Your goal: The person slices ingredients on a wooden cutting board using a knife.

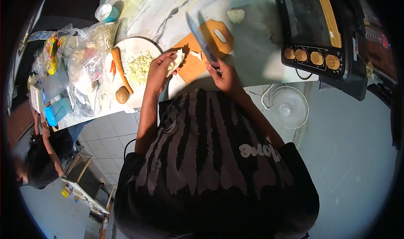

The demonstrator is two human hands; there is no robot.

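My left hand (159, 72) is closed around a pale piece of cabbage (176, 61), just over the left edge of the wooden cutting board (184, 73). In my right hand (227, 77) is a large knife (199, 36), its blade angled up and away across the board. A small pale scrap (196, 54) lies on the board between my hands. Left of my left hand, a round white plate (134, 43) carries chopped pale vegetable (139, 66), a carrot (121, 69), red chillies (112, 68) and a brown potato (122, 95).
Plastic bags of food (86, 54) and a blue-lidded container (51, 115) crowd the counter's left. A tub (107, 13) stands behind them. A cabbage piece (236, 15) lies beyond the board. Right is a toaster oven (311, 33); below it, a fan (288, 107). Another person (48, 159) stands lower left.
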